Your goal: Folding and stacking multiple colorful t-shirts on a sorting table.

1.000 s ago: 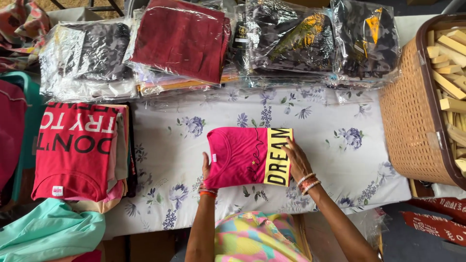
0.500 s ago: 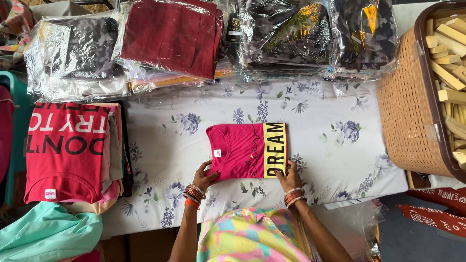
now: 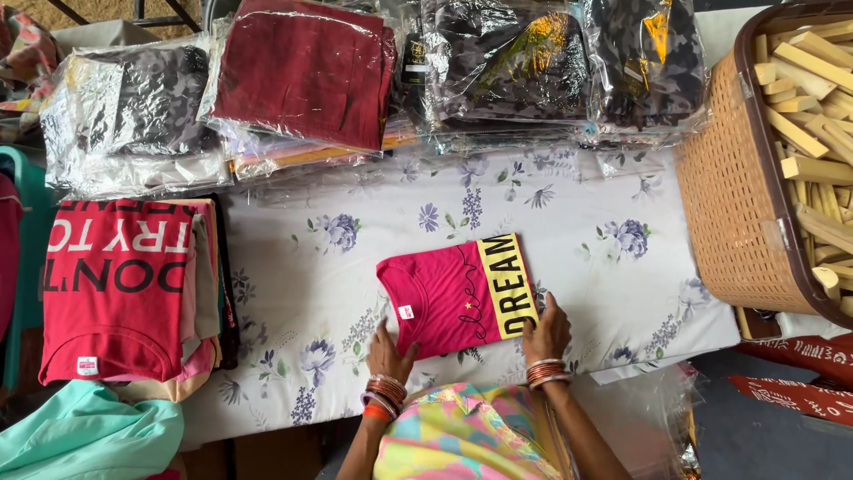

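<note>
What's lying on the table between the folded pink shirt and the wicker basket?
Nothing: in the head view, only bare floral tablecloth separates the folded pink shirt from the wicker basket.

Folded pink shirt (image 3: 449,300) on floral tablecloth (image 3: 577,222), left hand (image 3: 388,348) and right hand (image 3: 546,332) at its near edge

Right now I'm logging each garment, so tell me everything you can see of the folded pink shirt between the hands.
The folded pink shirt looks like soft knit, folded into a compact rectangle, neckline leftward, with a yellow printed band at its right end. It lies flat, slightly tilted, on the floral tablecloth. The left hand and right hand touch its near edge.
</note>
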